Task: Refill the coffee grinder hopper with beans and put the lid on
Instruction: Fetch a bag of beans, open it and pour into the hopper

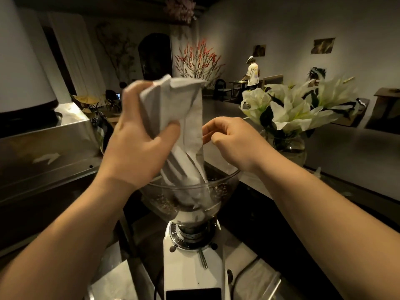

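- Nearest the camera stands the white grinder (192, 276), with a numbered dial ring at its neck and a thin metal lever hanging just below it; a dark cable runs down beside its base on the pale bench (249, 278).
- On top of the grinder sits the clear hopper (225, 191), a wide funnel-shaped bowl with no lid on it; dark beans (220, 188) lie against its inner wall.
- A pale grey paper bag (186, 131) is tipped mouth-down into the hopper, creased and twisted, its lower end deep inside the bowl and hiding much of the beans.
- The left hand (138, 137) grips the upturned bottom of the bag from the left, fingers curled round the crumpled paper.
- The right hand (233, 139) is at the bag's right edge, fingers curled and pinching the paper there.
- Left of the hopper a big steel machine (47, 146) fills the side of the view.
- Right of the hands, a glass vase (292, 150) of white lilies (303, 105) stands on the long bench.
- Farther back rises a spray of red flowering branches (199, 59).
- At the far end a person (252, 71) in a light shirt stands at a table, near pictures on the wall.
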`<action>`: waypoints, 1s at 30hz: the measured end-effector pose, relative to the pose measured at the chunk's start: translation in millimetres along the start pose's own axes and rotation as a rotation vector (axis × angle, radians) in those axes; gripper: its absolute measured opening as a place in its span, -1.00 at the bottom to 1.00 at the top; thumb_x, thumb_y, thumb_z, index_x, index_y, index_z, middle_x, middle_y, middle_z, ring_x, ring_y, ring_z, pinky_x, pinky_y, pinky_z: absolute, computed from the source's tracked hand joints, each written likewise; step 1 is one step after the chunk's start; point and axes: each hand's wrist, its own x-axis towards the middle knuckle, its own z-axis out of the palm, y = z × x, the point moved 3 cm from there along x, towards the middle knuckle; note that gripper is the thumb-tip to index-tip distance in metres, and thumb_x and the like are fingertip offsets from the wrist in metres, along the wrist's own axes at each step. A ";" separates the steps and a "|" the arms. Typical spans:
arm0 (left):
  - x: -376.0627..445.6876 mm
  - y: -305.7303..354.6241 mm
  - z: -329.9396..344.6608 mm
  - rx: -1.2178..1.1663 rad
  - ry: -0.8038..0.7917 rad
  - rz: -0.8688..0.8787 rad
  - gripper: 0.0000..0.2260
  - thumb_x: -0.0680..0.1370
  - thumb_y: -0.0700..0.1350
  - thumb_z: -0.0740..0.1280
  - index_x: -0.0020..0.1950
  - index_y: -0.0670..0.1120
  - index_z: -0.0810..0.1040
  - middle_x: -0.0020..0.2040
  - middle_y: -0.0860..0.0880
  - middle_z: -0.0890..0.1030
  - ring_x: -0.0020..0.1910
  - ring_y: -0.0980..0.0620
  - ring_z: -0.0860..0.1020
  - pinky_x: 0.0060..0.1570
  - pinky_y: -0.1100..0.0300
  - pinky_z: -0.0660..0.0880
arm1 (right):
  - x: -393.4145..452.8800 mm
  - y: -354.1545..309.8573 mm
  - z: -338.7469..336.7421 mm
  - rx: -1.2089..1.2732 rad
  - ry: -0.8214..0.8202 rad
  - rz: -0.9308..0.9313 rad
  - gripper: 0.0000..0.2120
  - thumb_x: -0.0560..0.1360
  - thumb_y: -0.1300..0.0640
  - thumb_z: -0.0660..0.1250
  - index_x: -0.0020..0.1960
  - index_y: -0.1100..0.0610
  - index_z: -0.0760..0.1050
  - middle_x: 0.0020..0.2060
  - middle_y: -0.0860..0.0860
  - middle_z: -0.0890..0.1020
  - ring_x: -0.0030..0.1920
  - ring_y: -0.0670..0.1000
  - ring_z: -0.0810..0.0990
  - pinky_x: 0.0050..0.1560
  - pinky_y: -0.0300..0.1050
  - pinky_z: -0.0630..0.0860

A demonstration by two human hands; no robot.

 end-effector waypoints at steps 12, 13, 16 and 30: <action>-4.2 5.3 -0.8 0.059 -0.004 0.010 -0.36 0.62 0.02 0.44 0.62 0.20 0.21 0.26 0.24 0.45 0.15 0.15 0.57 0.02 0.03 0.68 | -2.5 -2.2 0.1 -0.011 -0.007 0.012 -0.72 0.65 0.22 0.22 0.12 -0.06 0.66 -0.01 -0.14 0.77 -0.21 -0.32 0.61 -0.15 -0.17 0.48; -4.1 4.1 -2.5 0.032 0.032 0.009 -0.37 0.62 0.01 0.46 0.60 0.18 0.23 0.28 0.24 0.45 0.16 0.20 0.56 -0.03 0.10 0.67 | -2.4 -2.3 -0.3 -0.006 -0.004 0.017 -0.72 0.65 0.22 0.22 0.11 -0.06 0.65 -0.02 -0.14 0.77 -0.26 -0.31 0.60 -0.18 -0.18 0.48; -2.1 1.5 -1.0 0.072 -0.035 -0.041 -0.39 0.60 0.04 0.49 0.55 0.16 0.24 0.31 0.11 0.47 0.13 0.16 0.58 -0.06 0.05 0.71 | -2.0 -2.8 -1.3 -0.022 0.013 0.012 -0.73 0.63 0.22 0.23 0.11 -0.04 0.66 -0.04 -0.14 0.77 -0.02 -0.18 0.68 0.02 -0.09 0.59; -3.5 2.7 -1.6 0.035 -0.103 -0.027 -0.31 0.54 -0.02 0.57 0.51 0.05 0.21 0.26 0.15 0.52 0.14 0.09 0.66 0.07 0.02 0.72 | -3.2 -6.3 -2.3 -0.037 0.088 0.007 -0.72 0.65 0.15 0.22 0.26 0.01 0.63 0.10 -0.08 0.74 0.13 -0.02 0.69 0.24 0.11 0.63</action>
